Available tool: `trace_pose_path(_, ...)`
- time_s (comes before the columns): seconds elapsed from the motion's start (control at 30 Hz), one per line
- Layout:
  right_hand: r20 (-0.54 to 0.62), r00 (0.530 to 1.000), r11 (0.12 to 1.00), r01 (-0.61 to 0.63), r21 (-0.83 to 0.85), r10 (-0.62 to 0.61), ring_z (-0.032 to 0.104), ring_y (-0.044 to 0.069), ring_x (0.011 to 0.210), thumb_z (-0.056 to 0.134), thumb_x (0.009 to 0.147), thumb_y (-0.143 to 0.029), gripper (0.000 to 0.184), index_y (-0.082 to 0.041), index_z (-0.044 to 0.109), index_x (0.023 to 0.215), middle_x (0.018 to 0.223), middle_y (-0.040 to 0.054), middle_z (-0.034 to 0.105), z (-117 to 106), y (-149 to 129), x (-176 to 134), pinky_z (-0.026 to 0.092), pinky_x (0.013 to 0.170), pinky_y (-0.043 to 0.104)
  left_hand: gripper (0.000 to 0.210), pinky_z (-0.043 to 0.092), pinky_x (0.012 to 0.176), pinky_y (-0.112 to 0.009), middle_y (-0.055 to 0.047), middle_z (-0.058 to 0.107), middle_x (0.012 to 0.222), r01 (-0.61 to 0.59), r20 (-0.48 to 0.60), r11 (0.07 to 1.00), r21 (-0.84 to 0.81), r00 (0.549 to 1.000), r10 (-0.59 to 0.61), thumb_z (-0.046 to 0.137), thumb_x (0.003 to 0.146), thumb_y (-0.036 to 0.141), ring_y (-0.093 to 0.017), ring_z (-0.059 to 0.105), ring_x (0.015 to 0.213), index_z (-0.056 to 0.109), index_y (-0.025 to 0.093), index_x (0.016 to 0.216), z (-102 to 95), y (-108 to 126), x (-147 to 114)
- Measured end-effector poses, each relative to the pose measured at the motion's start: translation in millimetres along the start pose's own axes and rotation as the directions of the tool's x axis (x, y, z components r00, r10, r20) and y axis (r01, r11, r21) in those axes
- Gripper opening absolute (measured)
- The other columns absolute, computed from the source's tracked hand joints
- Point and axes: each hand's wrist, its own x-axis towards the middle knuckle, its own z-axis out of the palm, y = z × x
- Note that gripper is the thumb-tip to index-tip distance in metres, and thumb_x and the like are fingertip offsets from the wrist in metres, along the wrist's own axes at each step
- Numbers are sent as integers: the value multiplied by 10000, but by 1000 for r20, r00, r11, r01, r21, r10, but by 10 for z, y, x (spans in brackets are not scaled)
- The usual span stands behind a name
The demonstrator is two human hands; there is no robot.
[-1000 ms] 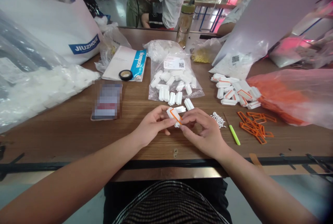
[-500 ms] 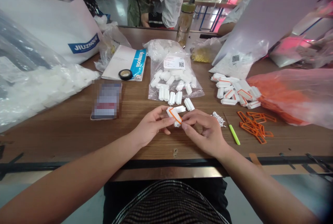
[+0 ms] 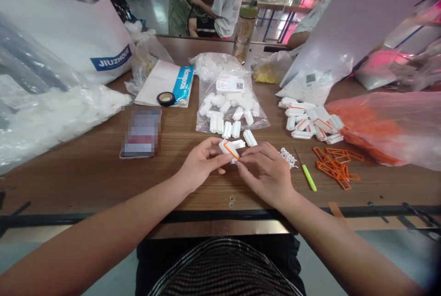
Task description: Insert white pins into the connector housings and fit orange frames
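My left hand is closed round a white plastic housing just above the table. An orange gasket, a thin frame, lies along the housing's face. My right hand pinches the orange gasket at the housing's right end; its fingertips partly hide that spot. Just beyond the hands lie loose white housings. Right of my right hand are a heap of tiny white parts, a pick with a yellow-green handle and a pile of loose orange gaskets.
A clear bag of white housings lies ahead. Housings with orange frames are heaped before an orange-filled bag. On the left are a phone, a notebook with black tape, and big bags. A bottle stands behind.
The housing has tilted slightly in my left hand, and my right fingers have shifted a little left and up at its end. In the background, a seated person's arm has lowered.
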Motion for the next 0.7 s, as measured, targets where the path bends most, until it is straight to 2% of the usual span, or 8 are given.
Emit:
trace_pose_path(0.2, 38, 999, 999, -27, 46, 25, 644, 155, 779, 671, 825, -134, 104, -233, 648, 847, 828, 10, 694, 12, 7, 6, 541, 724, 344, 368, 521, 602, -222, -61, 713, 990, -7, 4, 1000, 15, 1000, 7, 779, 783, 327, -177, 662, 879, 575, 183, 1054, -4, -7, 5)
trace_pose_path(0.4, 81, 993, 996, 91, -6, -91, 597, 164, 759, 686, 802, -132, 114, -224, 680, 869, 851, 34, 683, -2, -23, -8, 516, 685, 345, 376, 523, 606, -228, -57, 713, 971, -6, 23, 1000, 1, 1000, 6, 778, 792, 335, -176, 661, 866, 576, 184, 1071, -8, -11, 4)
trace_pose_path(0.47, 86, 992, 996, 92, 18, -94, 592, 160, 745, 684, 799, -132, 117, -217, 691, 880, 847, 39, 675, -17, -44, -11, 512, 677, 342, 374, 522, 603, -227, -57, 713, 973, -16, 44, 1000, -12, 999, 17, 779, 793, 330, -177, 660, 866, 577, 183, 1072, -10, -9, 5)
trace_pose_path(0.53, 58, 997, 996, 41, 74, -46, 607, 158, 764, 672, 806, -133, 121, -211, 694, 896, 851, 38, 675, -35, -46, -11, 520, 699, 340, 366, 519, 602, -225, -64, 717, 984, -18, 58, 999, -26, 998, 19, 774, 800, 326, -182, 662, 882, 575, 181, 1072, -13, -2, 7)
trace_pose_path(0.6, 22, 997, 989, -71, 127, 69, 612, 147, 749, 656, 826, -147, 102, -213, 696, 894, 829, 25, 680, -49, -25, -7, 515, 681, 322, 354, 519, 609, -223, -73, 721, 1001, -14, 69, 999, -40, 997, 16, 762, 815, 323, -188, 665, 905, 574, 180, 1079, -16, 5, 9)
trace_pose_path(0.7, 83, 949, 920, -316, 232, 305, 619, 129, 692, 641, 867, -208, 85, -221, 720, 893, 802, 11, 709, -47, 24, 3, 495, 618, 293, 340, 524, 634, -223, -77, 716, 1031, -11, 99, 997, -74, 995, 19, 749, 832, 305, -187, 663, 933, 580, 181, 1099, -16, 7, 9)
